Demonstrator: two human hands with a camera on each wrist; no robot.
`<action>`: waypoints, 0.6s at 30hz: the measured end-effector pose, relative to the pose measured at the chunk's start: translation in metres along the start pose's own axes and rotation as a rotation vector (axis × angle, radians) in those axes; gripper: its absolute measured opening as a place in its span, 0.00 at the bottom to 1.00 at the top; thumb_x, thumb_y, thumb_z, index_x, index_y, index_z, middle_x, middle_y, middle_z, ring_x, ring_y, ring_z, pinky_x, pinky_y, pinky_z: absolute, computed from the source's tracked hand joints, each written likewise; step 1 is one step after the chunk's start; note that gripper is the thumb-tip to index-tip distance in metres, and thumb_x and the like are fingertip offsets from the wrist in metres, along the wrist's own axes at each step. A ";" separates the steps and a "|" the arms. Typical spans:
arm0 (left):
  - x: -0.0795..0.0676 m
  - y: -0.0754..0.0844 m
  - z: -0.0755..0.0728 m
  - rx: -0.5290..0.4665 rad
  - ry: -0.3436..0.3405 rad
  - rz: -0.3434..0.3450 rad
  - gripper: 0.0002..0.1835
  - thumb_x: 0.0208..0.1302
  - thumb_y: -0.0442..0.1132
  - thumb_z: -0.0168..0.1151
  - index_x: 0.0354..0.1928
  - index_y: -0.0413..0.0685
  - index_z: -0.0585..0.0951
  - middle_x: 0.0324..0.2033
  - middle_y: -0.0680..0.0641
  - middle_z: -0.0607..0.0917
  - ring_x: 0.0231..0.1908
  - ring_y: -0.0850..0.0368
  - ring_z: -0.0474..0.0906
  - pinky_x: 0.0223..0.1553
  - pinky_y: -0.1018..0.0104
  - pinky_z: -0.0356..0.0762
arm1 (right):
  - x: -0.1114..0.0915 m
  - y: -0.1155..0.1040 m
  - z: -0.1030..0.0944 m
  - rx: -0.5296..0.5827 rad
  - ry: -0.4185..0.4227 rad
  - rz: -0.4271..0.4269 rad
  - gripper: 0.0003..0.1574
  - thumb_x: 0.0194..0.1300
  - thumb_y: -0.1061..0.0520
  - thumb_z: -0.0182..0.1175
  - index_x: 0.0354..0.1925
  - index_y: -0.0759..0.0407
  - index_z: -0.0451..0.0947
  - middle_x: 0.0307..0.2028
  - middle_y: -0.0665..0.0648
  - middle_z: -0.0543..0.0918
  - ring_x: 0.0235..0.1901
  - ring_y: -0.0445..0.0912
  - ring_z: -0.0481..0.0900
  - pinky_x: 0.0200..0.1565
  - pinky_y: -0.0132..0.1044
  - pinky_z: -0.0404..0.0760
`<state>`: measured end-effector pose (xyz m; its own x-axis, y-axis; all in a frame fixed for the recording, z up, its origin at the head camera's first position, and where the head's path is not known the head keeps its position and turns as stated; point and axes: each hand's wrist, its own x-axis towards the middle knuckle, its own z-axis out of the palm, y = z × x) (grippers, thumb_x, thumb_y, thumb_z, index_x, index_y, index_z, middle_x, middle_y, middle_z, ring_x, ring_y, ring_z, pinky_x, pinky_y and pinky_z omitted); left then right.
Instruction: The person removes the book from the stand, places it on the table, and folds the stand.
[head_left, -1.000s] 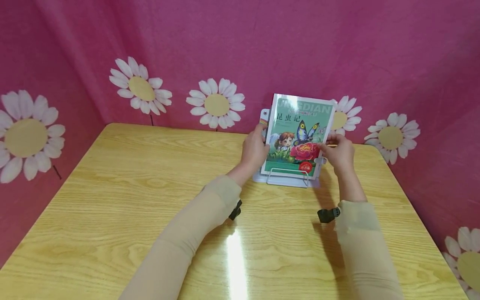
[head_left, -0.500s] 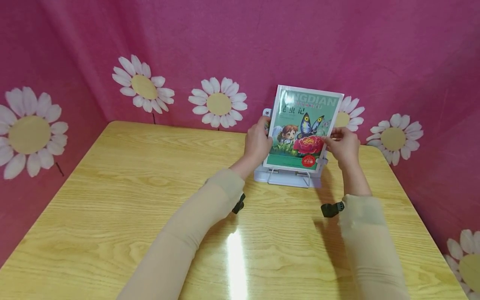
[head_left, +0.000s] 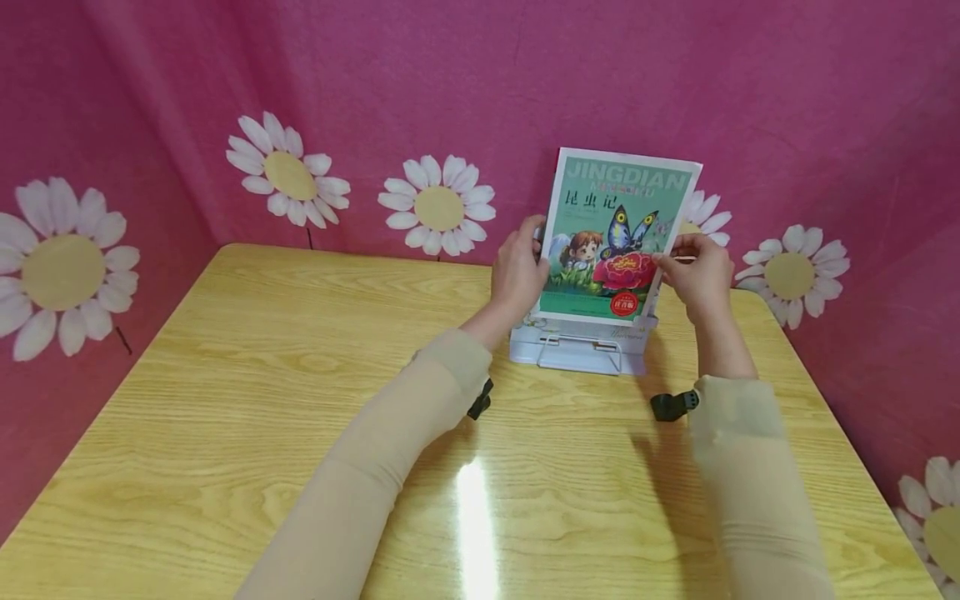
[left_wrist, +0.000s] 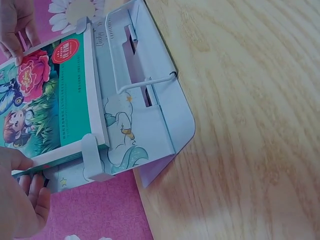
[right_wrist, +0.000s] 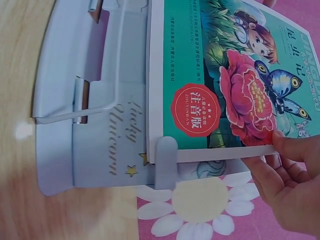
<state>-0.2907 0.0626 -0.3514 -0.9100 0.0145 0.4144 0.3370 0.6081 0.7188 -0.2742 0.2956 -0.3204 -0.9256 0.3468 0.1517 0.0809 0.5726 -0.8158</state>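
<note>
A green picture book with a butterfly and a red flower on its cover stands tilted back against a white book stand with unicorn print. The left hand grips the book's left edge, its thumb on the front. On the opposite edge, the right hand pinches the book between thumb and fingers. The book's lower edge is raised above the stand's wire holder. Side clips, one the left clip and the other the right clip, overlap the cover's edges.
The stand rests near the back of a wooden table. Behind it hangs a pink curtain with printed daisies. A black wrist camera hangs at the right sleeve; another wrist camera is under the left sleeve.
The book has slid upward, out of the wire holder, and a little to the right. Both hands have risen with it, uncovering more of the stand's lower part.
</note>
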 end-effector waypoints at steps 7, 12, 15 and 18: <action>0.008 0.002 -0.004 -0.061 0.014 0.058 0.28 0.58 0.26 0.58 0.61 0.51 0.71 0.34 0.47 0.79 0.36 0.57 0.76 0.38 0.69 0.75 | 0.001 -0.008 -0.010 0.011 0.007 -0.012 0.22 0.61 0.50 0.63 0.48 0.61 0.71 0.39 0.50 0.75 0.40 0.41 0.77 0.32 0.22 0.79; 0.014 0.005 -0.010 -0.121 -0.007 0.090 0.27 0.59 0.25 0.56 0.62 0.49 0.70 0.36 0.45 0.80 0.37 0.56 0.76 0.40 0.72 0.75 | 0.002 -0.017 -0.017 0.021 0.013 -0.009 0.23 0.60 0.48 0.63 0.49 0.59 0.71 0.39 0.49 0.74 0.41 0.43 0.77 0.38 0.28 0.81; 0.017 0.006 -0.014 -0.154 -0.004 0.098 0.28 0.59 0.24 0.56 0.62 0.48 0.70 0.36 0.45 0.80 0.37 0.56 0.77 0.41 0.74 0.76 | 0.002 -0.024 -0.020 0.020 0.016 -0.017 0.25 0.60 0.46 0.63 0.50 0.58 0.72 0.41 0.49 0.75 0.43 0.44 0.77 0.36 0.26 0.80; 0.020 0.008 -0.018 -0.185 0.005 0.118 0.27 0.60 0.25 0.58 0.62 0.48 0.70 0.35 0.44 0.80 0.36 0.56 0.78 0.40 0.74 0.76 | 0.002 -0.030 -0.022 0.041 0.021 -0.035 0.24 0.59 0.46 0.63 0.49 0.57 0.72 0.40 0.48 0.75 0.44 0.44 0.77 0.32 0.22 0.79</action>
<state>-0.3020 0.0532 -0.3273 -0.8608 0.0729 0.5037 0.4798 0.4464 0.7553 -0.2700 0.2958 -0.2834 -0.9197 0.3427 0.1917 0.0330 0.5539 -0.8319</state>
